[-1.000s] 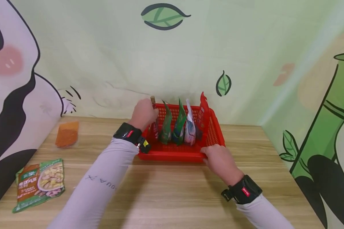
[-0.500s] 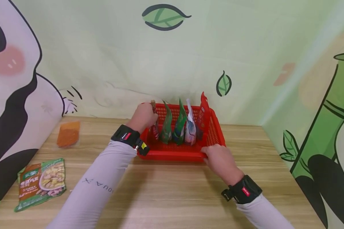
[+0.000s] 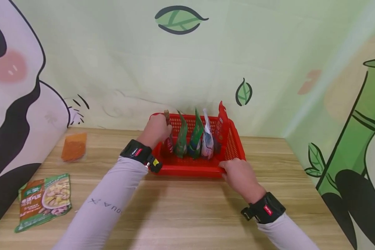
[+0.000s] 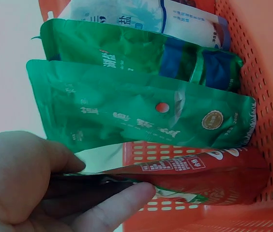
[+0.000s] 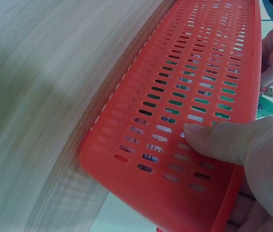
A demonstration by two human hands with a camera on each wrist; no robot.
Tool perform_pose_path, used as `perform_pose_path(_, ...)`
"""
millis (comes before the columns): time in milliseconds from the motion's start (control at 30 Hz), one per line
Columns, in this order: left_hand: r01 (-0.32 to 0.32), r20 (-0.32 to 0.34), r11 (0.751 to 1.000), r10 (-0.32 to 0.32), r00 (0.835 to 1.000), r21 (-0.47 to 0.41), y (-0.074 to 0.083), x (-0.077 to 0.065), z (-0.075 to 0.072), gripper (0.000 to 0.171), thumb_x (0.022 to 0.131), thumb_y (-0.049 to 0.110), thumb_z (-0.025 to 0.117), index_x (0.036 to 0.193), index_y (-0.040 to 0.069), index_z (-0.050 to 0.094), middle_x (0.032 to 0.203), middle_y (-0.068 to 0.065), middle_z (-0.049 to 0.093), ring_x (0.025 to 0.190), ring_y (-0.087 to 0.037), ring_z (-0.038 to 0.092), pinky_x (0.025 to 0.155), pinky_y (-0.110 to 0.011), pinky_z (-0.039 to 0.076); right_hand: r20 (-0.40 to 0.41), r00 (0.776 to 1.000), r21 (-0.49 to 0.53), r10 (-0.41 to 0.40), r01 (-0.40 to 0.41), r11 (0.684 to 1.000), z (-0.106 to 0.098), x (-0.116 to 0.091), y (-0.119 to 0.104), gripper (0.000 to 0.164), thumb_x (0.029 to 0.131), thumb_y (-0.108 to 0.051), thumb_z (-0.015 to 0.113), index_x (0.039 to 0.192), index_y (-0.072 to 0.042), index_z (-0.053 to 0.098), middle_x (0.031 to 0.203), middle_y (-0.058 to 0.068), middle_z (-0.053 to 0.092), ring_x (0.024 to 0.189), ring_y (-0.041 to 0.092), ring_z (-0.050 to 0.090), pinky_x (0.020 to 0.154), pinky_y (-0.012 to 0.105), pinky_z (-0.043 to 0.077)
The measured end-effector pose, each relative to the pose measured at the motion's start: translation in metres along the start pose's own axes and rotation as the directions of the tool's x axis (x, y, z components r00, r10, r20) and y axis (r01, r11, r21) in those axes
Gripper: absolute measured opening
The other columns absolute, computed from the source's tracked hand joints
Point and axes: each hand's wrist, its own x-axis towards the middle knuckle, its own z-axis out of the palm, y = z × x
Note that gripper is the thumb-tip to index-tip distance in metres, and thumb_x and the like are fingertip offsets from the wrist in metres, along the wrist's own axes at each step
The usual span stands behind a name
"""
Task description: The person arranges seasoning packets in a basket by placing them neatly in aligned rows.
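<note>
In the head view a red plastic basket (image 3: 190, 171) with slotted walls stands against the back wall. My left hand (image 3: 155, 131) is at its left end, pinching the top of a red pouch (image 4: 219, 176) between thumb and fingers. That pouch stands upright inside the basket, its lower end near the slotted wall. Beside it stand a green pouch (image 4: 146, 106), a green-and-blue pouch (image 4: 127, 50), a white-and-blue salt bag (image 3: 207, 142) and a taller red packet (image 3: 221, 125). My right hand (image 3: 242, 178) grips the front right rim, thumb (image 5: 219, 140) outside and fingers inside.
On the wooden table (image 3: 187, 215) at the left lies a green-and-brown food pouch (image 3: 45, 201). Behind it is a small clear packet with orange contents (image 3: 74, 147). A wall cloth (image 3: 122, 62) printed with leaves and pandas rises right behind the basket.
My left hand has come down slightly and a little to the left, lowering the red pouch deeper into the basket. My right hand stays on the rim.
</note>
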Motion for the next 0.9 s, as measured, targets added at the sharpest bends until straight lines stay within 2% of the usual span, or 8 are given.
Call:
perform_pose_path(200, -0.065, 0.054, 0.997, 0.063, 0.997, 0.037, -0.009, -0.017, -0.014, 0.030, 0.098, 0.033, 0.067, 0.101, 0.003, 0.068, 0.086, -0.013, 0.071, 0.074, -0.023, 0.063, 0.063, -0.027, 0.050, -0.001, 1.000, 0.022, 0.000, 0.000, 1.000, 0.000, 0.000, 0.002, 0.026, 0.080, -0.015, 0.088, 0.104, -0.012, 0.080, 0.086, 0.006, 0.077, 0.074, 0.021, 0.070, 0.074, 0.041, 0.061)
perform_pose_path(300, -0.092, 0.012, 0.996, 0.091, 0.996, 0.015, -0.021, -0.030, -0.025, 0.039, 0.100, 0.036, 0.064, 0.118, 0.001, 0.068, 0.103, -0.017, 0.073, 0.088, -0.028, 0.065, 0.075, -0.034, 0.058, -0.002, 1.000, 0.037, 0.012, -0.012, 0.999, 0.002, 0.000, 0.003, 0.028, 0.079, -0.016, 0.088, 0.106, -0.012, 0.080, 0.088, 0.006, 0.078, 0.076, 0.021, 0.070, 0.077, 0.041, 0.062)
perform_pose_path(400, -0.100, -0.073, 0.995, 0.097, 0.993, -0.032, -0.042, -0.041, -0.037, 0.043, 0.104, 0.034, 0.058, 0.130, 0.001, 0.063, 0.115, -0.019, 0.070, 0.098, -0.032, 0.065, 0.084, -0.041, 0.060, -0.009, 1.000, 0.038, 0.012, -0.012, 0.999, 0.001, 0.000, 0.003, 0.029, 0.079, -0.017, 0.089, 0.106, -0.013, 0.080, 0.089, 0.005, 0.078, 0.076, 0.020, 0.070, 0.078, 0.041, 0.062)
perform_pose_path(500, -0.104, -0.181, 0.994, 0.098, 0.979, -0.027, -0.079, -0.045, -0.045, 0.039, 0.106, 0.031, 0.053, 0.126, -0.001, 0.066, 0.109, -0.020, 0.072, 0.093, -0.033, 0.066, 0.080, -0.044, 0.059, -0.021, 1.000, 0.028, -0.004, 0.005, 1.000, 0.002, -0.001, 0.002, 0.025, 0.079, -0.016, 0.088, 0.102, -0.013, 0.080, 0.086, 0.005, 0.077, 0.074, 0.020, 0.070, 0.074, 0.040, 0.061)
perform_pose_path(600, -0.070, -0.246, 0.997, 0.075, 0.966, 0.031, -0.127, -0.046, -0.049, 0.038, 0.105, 0.027, 0.050, 0.119, -0.004, 0.068, 0.103, -0.022, 0.072, 0.087, -0.033, 0.065, 0.076, -0.045, 0.056, -0.029, 0.999, 0.010, -0.014, 0.014, 1.000, 0.003, -0.001, 0.002, 0.020, 0.080, -0.014, 0.087, 0.098, -0.014, 0.079, 0.081, 0.004, 0.076, 0.071, 0.020, 0.068, 0.070, 0.039, 0.059)
perform_pose_path(667, -0.020, -0.239, 0.997, 0.037, 0.970, 0.076, -0.161, -0.048, -0.052, 0.039, 0.103, 0.025, 0.049, 0.115, -0.008, 0.067, 0.099, -0.023, 0.070, 0.084, -0.034, 0.063, 0.071, -0.044, 0.053, -0.028, 1.000, 0.003, -0.015, 0.015, 1.000, 0.003, -0.002, 0.002, 0.019, 0.080, -0.014, 0.087, 0.097, -0.014, 0.079, 0.081, 0.003, 0.076, 0.070, 0.019, 0.067, 0.069, 0.038, 0.058)
perform_pose_path(767, 0.060, -0.221, 0.989, -0.028, 0.975, 0.139, -0.204, -0.054, -0.058, 0.036, 0.100, 0.021, 0.047, 0.092, -0.007, 0.068, 0.078, -0.017, 0.063, 0.071, -0.031, 0.057, 0.060, -0.038, 0.045, -0.022, 1.000, 0.003, -0.015, 0.015, 1.000, 0.002, -0.002, 0.003, 0.022, 0.080, -0.015, 0.087, 0.100, -0.013, 0.079, 0.083, 0.004, 0.076, 0.071, 0.018, 0.068, 0.071, 0.038, 0.060)
perform_pose_path(900, 0.124, -0.275, 0.969, -0.062, 0.959, 0.212, -0.244, -0.063, -0.070, 0.038, 0.095, 0.018, 0.048, 0.063, 0.001, 0.059, 0.062, -0.013, 0.053, 0.060, -0.032, 0.051, 0.051, -0.036, 0.034, -0.021, 1.000, 0.016, -0.006, 0.007, 1.000, 0.002, -0.001, 0.004, 0.026, 0.079, -0.016, 0.088, 0.104, -0.013, 0.080, 0.088, 0.005, 0.078, 0.075, 0.019, 0.070, 0.076, 0.040, 0.062)
